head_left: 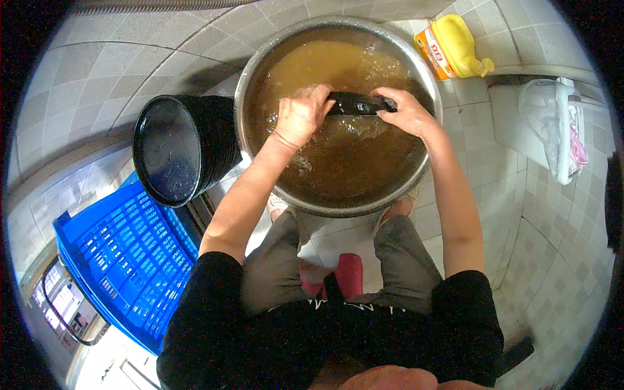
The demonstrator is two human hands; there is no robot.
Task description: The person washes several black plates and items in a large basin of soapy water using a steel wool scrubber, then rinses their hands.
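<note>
A large round metal basin [338, 211] stands in front of me, filled with murky brown water [351, 166]. Over the water, both my hands grip a wet, glossy black plate [354, 104], seen almost edge-on, so its full shape is hidden. My left hand [303, 114] is closed on its left end, fingers bent over the edge. At the opposite end, my right hand [404, 112] pinches it between thumb and fingers. Ripples and splashes show around it. To the left of the basin, a stack of round black plates [170, 149] lies tipped on its side.
Blue plastic crates [123, 253] stand at the lower left, below the plate stack. A yellow jug [455, 49] is on the tiles behind the basin's right rim. At the right is a white bin [564, 143] with a clear plastic bag. Tiled walls enclose the space.
</note>
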